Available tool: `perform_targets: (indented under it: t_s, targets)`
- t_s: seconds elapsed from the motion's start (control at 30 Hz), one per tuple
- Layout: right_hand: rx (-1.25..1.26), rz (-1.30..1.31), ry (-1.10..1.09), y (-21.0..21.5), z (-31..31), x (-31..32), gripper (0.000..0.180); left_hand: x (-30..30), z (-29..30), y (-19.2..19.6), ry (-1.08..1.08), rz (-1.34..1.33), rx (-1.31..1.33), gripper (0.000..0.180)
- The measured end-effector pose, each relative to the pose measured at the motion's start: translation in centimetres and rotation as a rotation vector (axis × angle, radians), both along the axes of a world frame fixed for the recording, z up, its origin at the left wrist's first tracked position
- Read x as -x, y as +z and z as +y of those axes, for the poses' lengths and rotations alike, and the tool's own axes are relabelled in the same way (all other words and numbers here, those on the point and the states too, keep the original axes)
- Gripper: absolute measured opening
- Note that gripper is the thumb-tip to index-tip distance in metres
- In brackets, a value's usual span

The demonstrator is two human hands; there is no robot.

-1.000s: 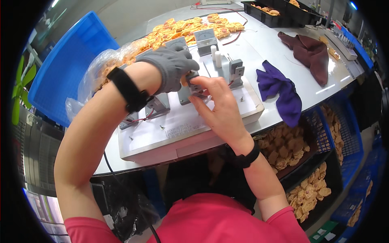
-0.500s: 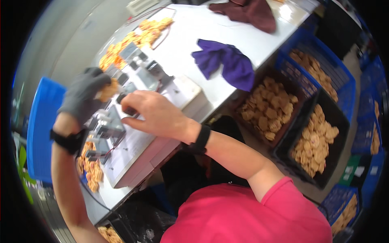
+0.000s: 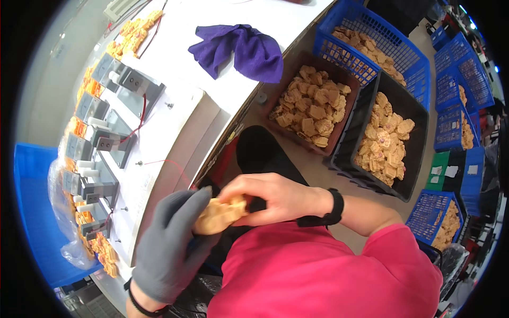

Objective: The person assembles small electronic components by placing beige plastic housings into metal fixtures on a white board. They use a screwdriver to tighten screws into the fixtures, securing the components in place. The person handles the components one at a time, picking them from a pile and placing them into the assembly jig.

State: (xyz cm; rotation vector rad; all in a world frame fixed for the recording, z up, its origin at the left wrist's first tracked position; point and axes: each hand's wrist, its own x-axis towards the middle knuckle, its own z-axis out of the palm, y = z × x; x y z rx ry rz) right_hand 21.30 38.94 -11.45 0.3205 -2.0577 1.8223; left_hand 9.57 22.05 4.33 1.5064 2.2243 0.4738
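Observation:
My left hand (image 3: 172,246), in a grey glove, is closed on the left side of a tan moulded piece (image 3: 217,216) with a bumpy, wavy-edged outline. From the other side my bare right hand (image 3: 281,199) grips the same piece between thumb and fingers. Both hands are in front of my body, off the bench's near edge. Left of them stands a white fixture box (image 3: 172,146) carrying a row of grey blocks with white rods (image 3: 108,137) and thin red wires. Fingers cover part of the tan piece, so its exact kind is unclear.
Orange-yellow pieces (image 3: 130,40) lie behind the fixture, near a blue bin (image 3: 32,212). A purple cloth (image 3: 238,50) rests on the white bench. To the right, a brown crate (image 3: 275,114), a black crate (image 3: 347,143) and a blue crate (image 3: 421,69) hold tan pieces.
Both hands have come away from the fixture, back toward my body, and now hold the tan piece together. The view has swung to the right, showing more of the crates.

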Motion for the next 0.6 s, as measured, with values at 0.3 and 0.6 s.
perform_targets:
  t_s: [0.3,0.6]
  targets:
    - [-0.166,-0.616,-0.675,-12.3,10.1,-2.8,0.046,0.0,-7.1,1.6,0.307,0.208,-0.144,0.069]
    - [-0.303,-0.642,-0.599,-19.8,14.9,-2.4,0.031,2.4,-19.0,-0.2,1.018,0.085,-0.545,0.040]
